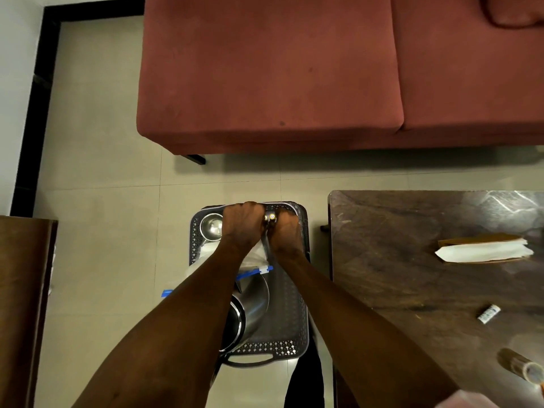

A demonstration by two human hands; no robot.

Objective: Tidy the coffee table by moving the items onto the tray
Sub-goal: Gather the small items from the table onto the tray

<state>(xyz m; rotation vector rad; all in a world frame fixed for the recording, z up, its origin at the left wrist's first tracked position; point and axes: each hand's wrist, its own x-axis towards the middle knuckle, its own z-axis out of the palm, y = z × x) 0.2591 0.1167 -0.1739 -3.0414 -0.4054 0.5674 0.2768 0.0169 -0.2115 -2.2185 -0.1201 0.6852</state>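
Observation:
A dark grey perforated tray point(290, 328) stands on the floor, left of the coffee table point(412, 278). Both my hands are over its far end, fists close together. My left hand point(240, 228) and my right hand point(284, 234) grip a dark cable point(270, 217), whose two gold-tipped plugs stick up between them. In the tray lie a small steel bowl point(210, 226), a large steel pot point(254, 301) on its side and a clear plastic bag point(256, 260) with a blue zip. My forearms hide part of the tray's left side.
On the coffee table lie a white and brown paper packet point(482, 250), a small white tube point(488, 313) and a brown cylinder point(522, 368) at the near right. A red sofa point(270, 72) stands beyond. A wooden cabinet point(20, 304) is at the left.

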